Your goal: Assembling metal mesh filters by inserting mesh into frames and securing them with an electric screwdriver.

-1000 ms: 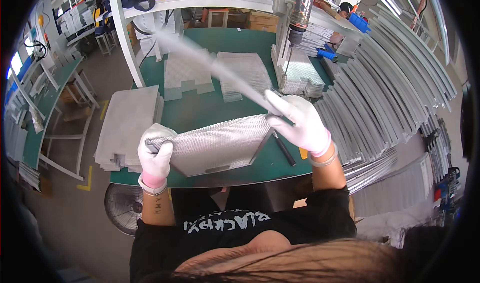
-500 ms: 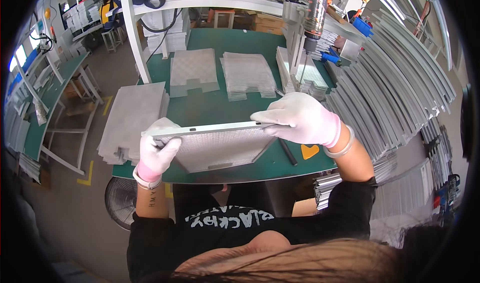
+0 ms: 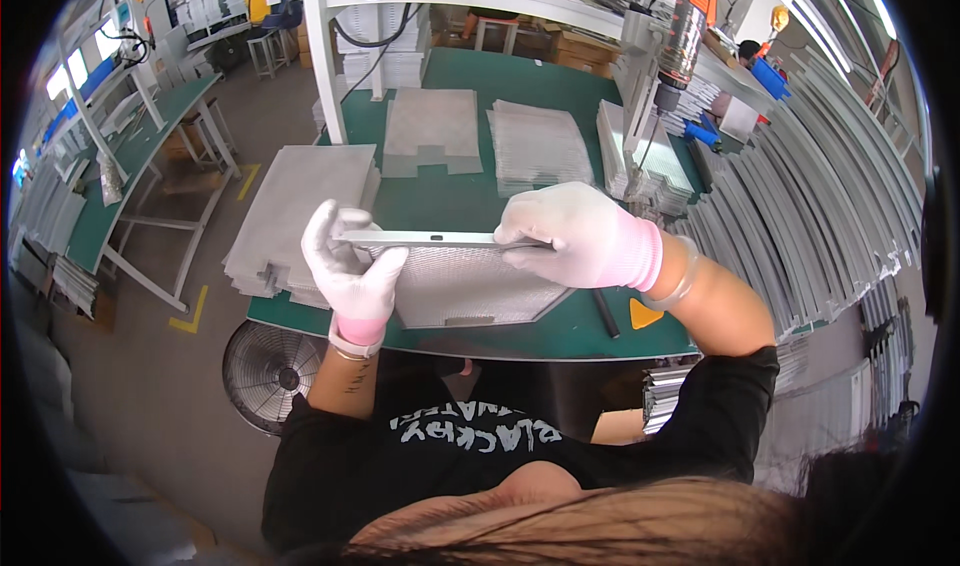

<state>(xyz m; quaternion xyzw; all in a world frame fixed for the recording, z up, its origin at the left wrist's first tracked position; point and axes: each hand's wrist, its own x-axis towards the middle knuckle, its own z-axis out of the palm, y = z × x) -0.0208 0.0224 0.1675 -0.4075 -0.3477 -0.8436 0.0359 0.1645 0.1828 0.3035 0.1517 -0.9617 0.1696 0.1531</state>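
The biggest thing I have is the green table (image 3: 430, 196), and I place everything by it. Off its right side I see a deep bank of long grey strips (image 3: 800, 206), bowed by my lens. A thick pile of grey sheets (image 3: 305, 201) lies on the table's left side, overhanging it, and a round fan (image 3: 265, 376) sits below its near left corner. Farther back on the table I make out a notched pale stack (image 3: 432, 126) and, just right of it, a second sheet stack (image 3: 540, 146). The mesh panel (image 3: 460, 286) is held tilted above the table's near edge. An orange and black power tool (image 3: 685, 41) hangs over the table's right rear. I see both gloved hands, apart: the right hand (image 3: 565, 231), toward the table's right, is pinched on the panel's upper right end; the left hand (image 3: 350, 266), toward its left, curls around the upper left end, and I cannot tell whether it grips. A pale strip (image 3: 410, 237) with a dark slot runs along the panel's upper edge. On the table's near right lie a black rod (image 3: 607, 314) and, beside it, a small orange-yellow piece (image 3: 645, 314).
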